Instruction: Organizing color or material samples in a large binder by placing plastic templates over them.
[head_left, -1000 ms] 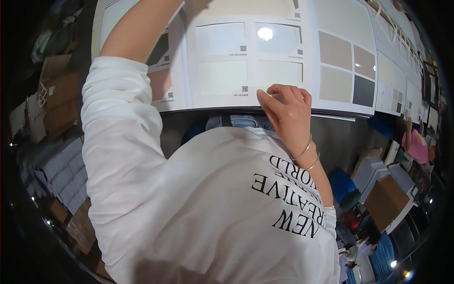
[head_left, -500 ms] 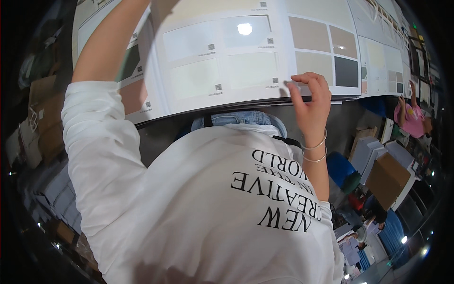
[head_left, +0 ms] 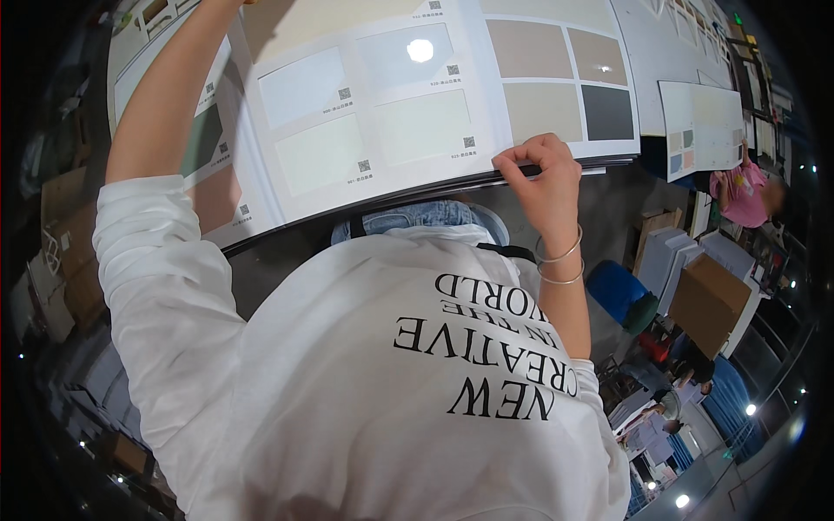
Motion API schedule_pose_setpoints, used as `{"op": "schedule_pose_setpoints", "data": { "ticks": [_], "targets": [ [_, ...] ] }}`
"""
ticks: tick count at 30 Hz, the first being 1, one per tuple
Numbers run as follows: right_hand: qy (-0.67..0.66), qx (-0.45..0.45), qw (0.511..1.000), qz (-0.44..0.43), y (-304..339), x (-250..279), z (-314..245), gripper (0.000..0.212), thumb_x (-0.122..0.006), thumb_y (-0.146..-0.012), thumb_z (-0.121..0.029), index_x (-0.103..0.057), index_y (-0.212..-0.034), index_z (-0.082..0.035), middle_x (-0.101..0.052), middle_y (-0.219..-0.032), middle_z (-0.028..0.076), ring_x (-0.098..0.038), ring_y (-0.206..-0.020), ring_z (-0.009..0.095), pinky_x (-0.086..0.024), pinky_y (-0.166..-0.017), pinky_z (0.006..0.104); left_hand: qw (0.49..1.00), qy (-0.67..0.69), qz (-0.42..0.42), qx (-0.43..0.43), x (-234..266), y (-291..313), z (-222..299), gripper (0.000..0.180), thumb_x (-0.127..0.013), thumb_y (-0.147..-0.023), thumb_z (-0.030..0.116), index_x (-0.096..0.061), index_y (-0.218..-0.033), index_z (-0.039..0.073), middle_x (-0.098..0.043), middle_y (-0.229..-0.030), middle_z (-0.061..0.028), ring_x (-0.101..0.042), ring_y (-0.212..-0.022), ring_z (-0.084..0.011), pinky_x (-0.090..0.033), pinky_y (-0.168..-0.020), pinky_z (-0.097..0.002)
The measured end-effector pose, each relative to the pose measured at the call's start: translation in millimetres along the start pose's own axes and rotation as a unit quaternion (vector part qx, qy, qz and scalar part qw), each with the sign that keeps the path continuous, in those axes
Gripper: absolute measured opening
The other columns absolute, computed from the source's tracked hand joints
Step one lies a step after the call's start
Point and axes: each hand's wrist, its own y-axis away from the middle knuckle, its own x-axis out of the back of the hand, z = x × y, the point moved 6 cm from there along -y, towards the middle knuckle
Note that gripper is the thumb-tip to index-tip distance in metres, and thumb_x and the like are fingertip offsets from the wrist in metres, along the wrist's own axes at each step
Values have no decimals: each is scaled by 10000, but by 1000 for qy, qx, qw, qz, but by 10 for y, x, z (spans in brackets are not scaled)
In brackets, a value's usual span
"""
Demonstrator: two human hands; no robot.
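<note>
Right hand point(head_left: 546, 169) nearest: thumb and forefinger close together at the lower right corner of a page, probably to control that edge; can't tell if paper is clamped in the grip. Sample book point(head_left: 365, 117) open on the surface point(head_left: 645, 39), near edge just beyond the lap, likely for easy reach. Left forearm point(head_left: 165, 100) crosses its left side, hiding swatches; left hand cut off at top, grip can't be judged. Book's far edge cut off too; glare masks part of one pale swatch. Farther right, second swatch book point(head_left: 702, 126) by a co-worker in pink point(head_left: 743, 193), hold unclear. Background boxes point(head_left: 708, 291) warped.
</note>
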Motion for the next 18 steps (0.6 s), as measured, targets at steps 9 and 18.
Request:
{"op": "schedule_pose_setpoints", "data": {
  "ticks": [9, 18],
  "targets": [
    [5, -10, 1000, -12, 24, -31, -23, 97, -767, -678, -197, -697, -674, -129, -583, -743, 8, -563, -752, 204, -384, -656, 350, 1000, -21, -3, 9, -9, 45, 41, 256, -755, -758, 207, -718, -979, 82, -662, -980, -98, -628, -917, -225, -498, -833, -345],
    [20, -19, 999, -24, 4, -53, -35, 99, -766, -681, -207, -696, -670, -138, -579, -760, -3, -561, -792, 199, -370, -704, 353, 1000, -12, -6, 5, -67, 32, -41, 258, -737, -764, 202, -711, -984, 72, -675, -988, -98, -632, -919, -216, -499, -834, -333]
  ]
}}
